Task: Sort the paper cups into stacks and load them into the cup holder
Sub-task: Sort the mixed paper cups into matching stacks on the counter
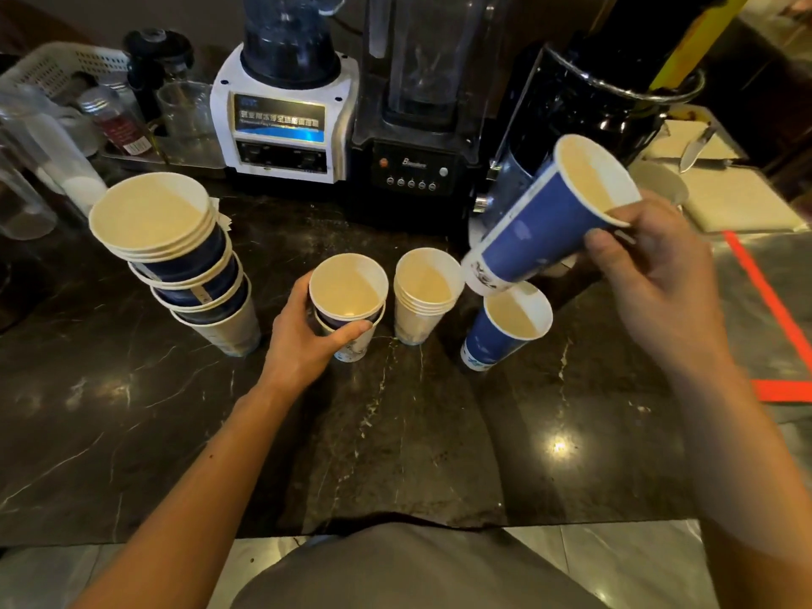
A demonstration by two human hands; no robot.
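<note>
**Two Hands, Two Cups**

The fingers and thumb of the left hand (303, 345) curl around a short stack of cups (349, 296) and grip it. This short stack stands on the dark counter (395, 454), just left of the white stack (422, 296).

The right hand (650, 261) pinches the rim of a tall blue cup (540, 222) with its thumb and fingers. The cup is tipped in the air, up and to the right of the white stack. Its bottom is just above a second blue cup (505, 331), which stands just right of the white stack.

A big leaning stack (175, 257) stands well to the left of the white stack. A white blender (281, 112) and a black blender (417, 125) stand behind the white stack.
</note>
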